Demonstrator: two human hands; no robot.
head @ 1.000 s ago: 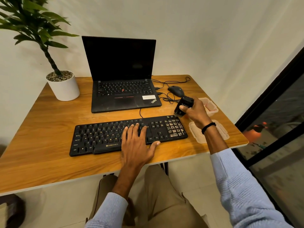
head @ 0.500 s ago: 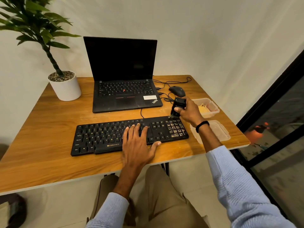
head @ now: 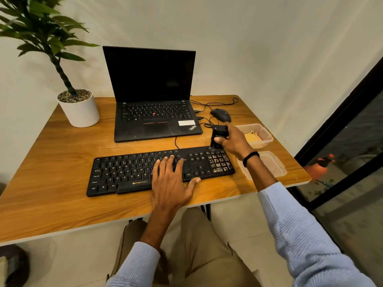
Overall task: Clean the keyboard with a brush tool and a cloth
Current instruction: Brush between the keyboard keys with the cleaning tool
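Judging from the head view, the cleaning looks barely begun: the right hand [head: 233, 141] has its grip pinching a small black brush tool [head: 218, 136] upright, its lower end at or just above the far edge of the number pad [head: 219, 162] of the black plastic keyboard [head: 132, 172], where the keys are speckled with pale crumbs. The left hand [head: 172, 180] lies with its grip spread flat on the middle keys, steadying the keyboard on the wooden worktop [head: 58, 172]. Brushing the remaining keys and the wipe are still to do, I judge, since the yellow cloth [head: 251, 138] sits untouched in a clear plastic tub [head: 267, 134] just beyond the right hand.
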